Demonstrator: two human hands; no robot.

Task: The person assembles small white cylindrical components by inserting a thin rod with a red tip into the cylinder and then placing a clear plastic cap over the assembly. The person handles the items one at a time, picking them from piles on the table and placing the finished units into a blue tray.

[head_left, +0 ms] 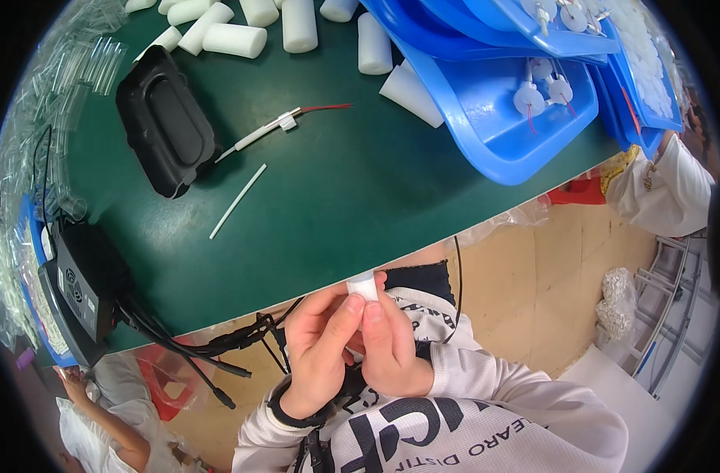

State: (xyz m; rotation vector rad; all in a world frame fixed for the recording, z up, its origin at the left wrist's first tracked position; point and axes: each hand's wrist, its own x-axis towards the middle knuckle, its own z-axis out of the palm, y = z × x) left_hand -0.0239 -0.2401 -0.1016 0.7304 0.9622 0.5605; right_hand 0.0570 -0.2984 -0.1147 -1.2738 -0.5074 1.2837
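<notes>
Both my hands are held close to my chest, below the edge of the green table (328, 197). My left hand (322, 347) and my right hand (387, 347) pinch a small white foam cylinder (364, 286) between thumbs and fingers; only its top end shows above the fingertips. On the table lie a thin white tube (238, 201) and a white tube with a clip and red wire (285, 122), both well away from my hands.
A black oval tray (164, 120) sits at the table's left, with white foam cylinders (234, 38) behind it. Stacked blue trays (494, 118) holding small white parts stand at the right. A black box with cables (88, 288) sits at the left edge. Another person's white sleeve (663, 185) shows at the right.
</notes>
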